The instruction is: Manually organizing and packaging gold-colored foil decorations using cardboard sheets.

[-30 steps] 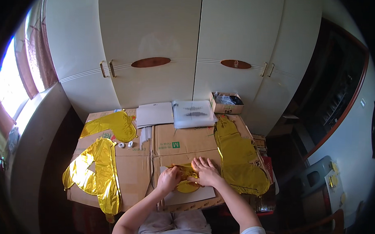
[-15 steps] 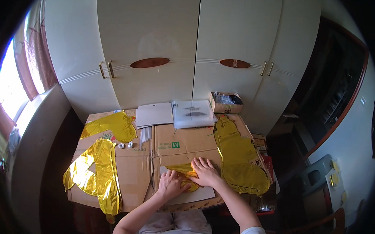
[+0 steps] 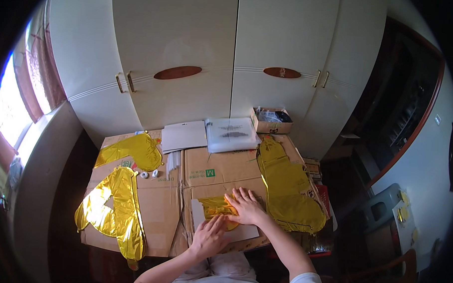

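Note:
On a white card (image 3: 242, 235) at the table's near edge lies a folded gold foil balloon (image 3: 215, 205). My right hand (image 3: 246, 209) is flat over its right part, fingers spread and pointing away from me. Beside it, my left hand (image 3: 209, 237) rests its fingertips on the near part of the foil, fingers close together and thumb apart. Part of the foil is hidden under both hands. Another gold foil balloon (image 3: 290, 191) is spread flat to the right. At the left lie a shiny one (image 3: 127, 208) and, farther back, a third (image 3: 141, 151).
Flattened cardboard (image 3: 159, 214) covers the table. At the back are white cards (image 3: 184, 136), a stack in clear plastic (image 3: 230, 135) and an open box (image 3: 272, 124). White strips (image 3: 173, 160) and small white rolls (image 3: 144, 175) lie left of centre. Cabinets (image 3: 175, 35) stand behind.
My left hand has drawn back toward me, and more of the foil's left part shows spread on the card. My right hand stays almost in place, pressing down. The view has shifted slightly.

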Demonstrator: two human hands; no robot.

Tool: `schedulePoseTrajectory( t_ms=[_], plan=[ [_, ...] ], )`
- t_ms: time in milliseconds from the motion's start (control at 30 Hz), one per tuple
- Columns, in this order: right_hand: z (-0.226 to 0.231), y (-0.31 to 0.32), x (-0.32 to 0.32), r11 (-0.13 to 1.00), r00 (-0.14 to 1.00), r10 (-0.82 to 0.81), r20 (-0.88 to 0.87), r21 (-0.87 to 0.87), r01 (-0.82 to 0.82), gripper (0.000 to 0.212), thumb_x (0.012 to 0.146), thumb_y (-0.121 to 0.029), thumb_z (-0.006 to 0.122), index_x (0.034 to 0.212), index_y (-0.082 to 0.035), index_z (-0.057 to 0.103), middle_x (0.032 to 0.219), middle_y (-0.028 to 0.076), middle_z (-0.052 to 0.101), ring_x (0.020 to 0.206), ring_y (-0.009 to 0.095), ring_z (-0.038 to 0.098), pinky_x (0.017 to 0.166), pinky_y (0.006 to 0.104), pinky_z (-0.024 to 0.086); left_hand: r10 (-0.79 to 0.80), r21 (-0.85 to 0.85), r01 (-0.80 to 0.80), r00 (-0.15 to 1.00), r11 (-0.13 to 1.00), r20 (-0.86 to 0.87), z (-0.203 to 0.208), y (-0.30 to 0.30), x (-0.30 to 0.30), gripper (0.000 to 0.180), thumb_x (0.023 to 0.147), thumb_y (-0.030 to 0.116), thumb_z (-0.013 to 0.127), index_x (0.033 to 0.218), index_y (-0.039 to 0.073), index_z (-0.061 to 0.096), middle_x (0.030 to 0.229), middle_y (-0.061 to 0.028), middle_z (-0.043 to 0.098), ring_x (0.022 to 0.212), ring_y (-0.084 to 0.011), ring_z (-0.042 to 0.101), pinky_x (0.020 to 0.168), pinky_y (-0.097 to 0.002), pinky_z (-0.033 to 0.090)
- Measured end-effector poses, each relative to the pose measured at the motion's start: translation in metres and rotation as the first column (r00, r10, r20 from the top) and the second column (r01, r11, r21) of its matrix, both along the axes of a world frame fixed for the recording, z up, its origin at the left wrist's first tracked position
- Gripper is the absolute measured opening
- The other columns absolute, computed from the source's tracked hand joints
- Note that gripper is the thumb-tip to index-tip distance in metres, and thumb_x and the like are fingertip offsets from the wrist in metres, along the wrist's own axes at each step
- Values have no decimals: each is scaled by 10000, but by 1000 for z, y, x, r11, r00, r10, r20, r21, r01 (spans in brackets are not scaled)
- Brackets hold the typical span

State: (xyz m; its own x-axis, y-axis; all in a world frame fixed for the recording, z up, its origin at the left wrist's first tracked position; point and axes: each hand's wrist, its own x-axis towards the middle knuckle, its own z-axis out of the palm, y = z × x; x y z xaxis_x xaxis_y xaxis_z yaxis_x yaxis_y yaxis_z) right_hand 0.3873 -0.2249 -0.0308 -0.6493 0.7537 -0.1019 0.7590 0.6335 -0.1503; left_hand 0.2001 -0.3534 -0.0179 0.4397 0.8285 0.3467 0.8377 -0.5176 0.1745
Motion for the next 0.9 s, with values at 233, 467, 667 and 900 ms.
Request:
schedulePoseTrajectory(
  t_ms=[233, 467, 667, 900],
  plan=[
    [14, -5, -1, 999, 997, 36, 67, -43, -33, 781, 836, -674, 515, 1510, -399, 232, 1582, 238, 88, 1463, 425, 75, 1177, 535, 75, 92, -9, -94, 987, 996, -131, -11, 9, 4, 800, 863, 640, 513, 1335, -6, 503, 1372, -202, 496, 1323, -361, 425, 1060, -505, 340],
    [13, -4, -1, 997, 994, 60, 94, -53, -55, 851, 795, -730, 521, 1515, -399, 211, 1587, 236, 48, 1464, 431, 40, 1174, 546, 60, -14, 20, 12, 996, 1000, 94, 18, -9, 0, 503, 862, 333, 623, 1225, -12, 576, 1264, -189, 573, 1202, -328, 526, 1027, -438, 381],
    [18, -6, 0, 997, 991, 52, 126, -59, -45, 904, 763, -740, 552, 1520, -394, 199, 1585, 241, 55, 1460, 447, 34, 1166, 565, 73, 54, 35, -63, 974, 997, 218, 73, 55, -27, 365, 905, 144, 543, 1253, 36, 566, 1299, -147, 575, 1283, -330, 479, 1081, -484, 340],
    [17, -6, -2, 998, 986, 58, 156, -34, -53, 901, 769, -728, 561, 1521, -375, 213, 1582, 252, 38, 1464, 432, 24, 1173, 547, 62, -28, -479, 136, 974, 867, 225, 7, 125, -74, 399, 966, 242, 488, 1329, 84, 530, 1391, -141, 502, 1319, -290, 441, 1085, -522, 313]
  ],
)
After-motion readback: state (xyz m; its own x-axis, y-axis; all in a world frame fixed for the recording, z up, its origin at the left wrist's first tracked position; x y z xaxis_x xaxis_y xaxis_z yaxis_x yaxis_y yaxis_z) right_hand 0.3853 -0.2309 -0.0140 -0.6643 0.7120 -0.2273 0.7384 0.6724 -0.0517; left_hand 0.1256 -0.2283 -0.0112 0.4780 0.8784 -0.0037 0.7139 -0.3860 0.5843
